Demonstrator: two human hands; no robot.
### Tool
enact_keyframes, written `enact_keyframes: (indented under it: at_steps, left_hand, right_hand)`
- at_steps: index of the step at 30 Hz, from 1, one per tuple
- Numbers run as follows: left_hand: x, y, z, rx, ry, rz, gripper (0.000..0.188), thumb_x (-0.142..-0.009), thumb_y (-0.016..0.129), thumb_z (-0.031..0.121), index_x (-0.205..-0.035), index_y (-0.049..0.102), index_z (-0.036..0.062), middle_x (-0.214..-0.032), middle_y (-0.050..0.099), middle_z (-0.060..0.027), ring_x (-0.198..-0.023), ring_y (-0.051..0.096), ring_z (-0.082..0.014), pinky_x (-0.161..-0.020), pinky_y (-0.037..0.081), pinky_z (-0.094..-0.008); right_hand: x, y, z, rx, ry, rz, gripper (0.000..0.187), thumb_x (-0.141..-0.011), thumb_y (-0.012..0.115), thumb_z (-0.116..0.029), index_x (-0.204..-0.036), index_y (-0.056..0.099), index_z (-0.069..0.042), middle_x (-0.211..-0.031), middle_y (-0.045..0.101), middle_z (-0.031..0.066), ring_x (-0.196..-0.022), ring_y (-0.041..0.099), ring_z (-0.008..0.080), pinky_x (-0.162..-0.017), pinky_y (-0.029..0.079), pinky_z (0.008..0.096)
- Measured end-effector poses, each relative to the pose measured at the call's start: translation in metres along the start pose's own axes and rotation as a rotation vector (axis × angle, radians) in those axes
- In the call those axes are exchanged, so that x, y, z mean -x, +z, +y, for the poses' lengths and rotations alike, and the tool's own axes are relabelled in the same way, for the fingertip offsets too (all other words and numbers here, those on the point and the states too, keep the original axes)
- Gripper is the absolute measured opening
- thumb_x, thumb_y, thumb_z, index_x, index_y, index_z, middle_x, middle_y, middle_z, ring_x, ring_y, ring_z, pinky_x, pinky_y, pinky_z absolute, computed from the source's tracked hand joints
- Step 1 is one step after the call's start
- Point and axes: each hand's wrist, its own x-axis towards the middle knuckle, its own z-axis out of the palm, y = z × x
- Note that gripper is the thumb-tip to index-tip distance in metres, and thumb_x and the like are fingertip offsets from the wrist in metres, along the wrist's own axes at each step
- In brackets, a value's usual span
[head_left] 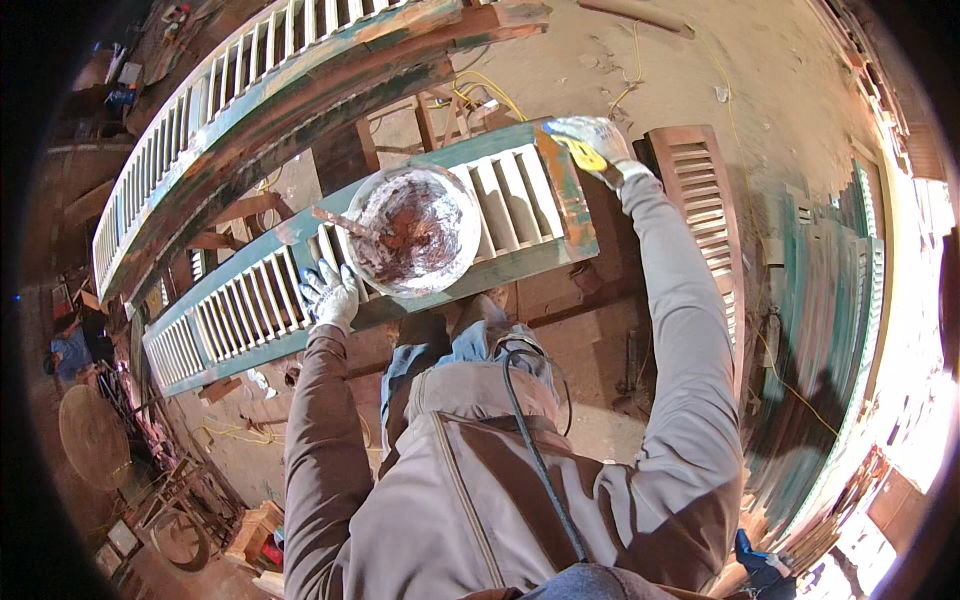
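Note:
A green louvered shutter [475,277] lies across in front of me, its slats pale and its right end smeared reddish brown. On it stands a round bowl [462,215] of reddish-brown paste, with a flat stick [340,221] leaning over its left rim. My left hand [332,298], in a white work glove, rests with fingers spread on the shutter's near edge, left of the bowl. At the shutter's far right corner, my gloved right hand [595,138] is closed on a flat yellow piece [582,154]; its exact kind is unclear.
Another long louvered shutter [270,120] lies raised beyond, at the far left. A brown shutter [705,200] stands to the right, and several green panels [810,330] lie farther right. Yellow cord [490,90] runs over the dirt floor. A person [72,350] is at the far left.

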Motion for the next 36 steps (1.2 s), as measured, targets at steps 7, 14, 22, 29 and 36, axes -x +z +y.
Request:
enact_keyframes:
  at_steps: [7, 14, 22, 29, 36]
  left_hand:
    - [0.002, 0.005, -0.019, -0.026, -0.021, 0.000, 0.078, -0.099, 0.027, 0.064, -0.162, 0.010, 0.0191, -0.166, 0.002, -0.0218, -0.151, 0.003, -0.0494, -0.120, 0.003, -0.0599]
    - [-0.009, 0.018, -0.012, 0.001, 0.055, 0.066, 0.079, -0.099, 0.027, 0.066, -0.161, 0.013, 0.0184, -0.165, 0.007, -0.0258, -0.148, 0.007, -0.0542, -0.120, 0.006, -0.0603]
    - [-0.048, 0.029, -0.043, 0.851, 0.415, 0.118, 0.047, -0.108, 0.036, 0.036, -0.137, 0.056, 0.0043, -0.131, 0.059, -0.0188, -0.127, 0.052, -0.0370, -0.109, 0.038, -0.0456]
    - [-0.009, 0.017, 0.004, 1.390, 0.394, -0.504, 0.051, -0.102, 0.054, 0.041, -0.139, 0.052, 0.0058, -0.124, 0.058, -0.0080, -0.103, 0.060, -0.0181, -0.077, 0.054, -0.0312]
    - [-0.001, -0.015, -0.014, 1.548, 0.337, -0.429, 0.027, -0.097, 0.061, 0.015, -0.122, 0.064, 0.0036, -0.102, 0.066, -0.0045, -0.088, 0.065, -0.0141, -0.068, 0.053, -0.0261]
  right_hand:
    - [-0.008, 0.003, 0.002, -0.093, -0.088, -0.178, 0.030, -0.091, 0.058, -0.017, -0.118, 0.072, -0.016, -0.117, 0.072, 0.0069, -0.105, 0.069, 0.0241, -0.095, 0.053, 0.0353]
    - [0.088, -0.016, -0.017, -0.146, -0.149, -0.225, 0.035, -0.091, 0.051, -0.025, -0.120, 0.071, -0.023, -0.121, 0.072, -0.0024, -0.112, 0.066, 0.0175, -0.091, 0.047, 0.0362]
    - [0.199, -0.016, -0.100, -0.171, 0.096, -0.254, 0.033, -0.087, 0.061, -0.019, -0.119, 0.071, -0.017, -0.121, 0.071, 0.0018, -0.115, 0.064, 0.0221, -0.096, 0.047, 0.0390]
    - [0.229, 0.007, -0.212, -0.039, 0.319, -0.025, 0.039, -0.081, 0.072, -0.017, -0.120, 0.071, -0.018, -0.120, 0.070, 0.0045, -0.114, 0.064, 0.0269, -0.095, 0.049, 0.0401]
    - [0.219, 0.042, -0.208, 0.338, 0.220, 0.129, 0.039, -0.079, 0.069, -0.023, -0.117, 0.069, -0.032, -0.131, 0.063, -0.0073, -0.120, 0.059, 0.0155, -0.095, 0.048, 0.0399]
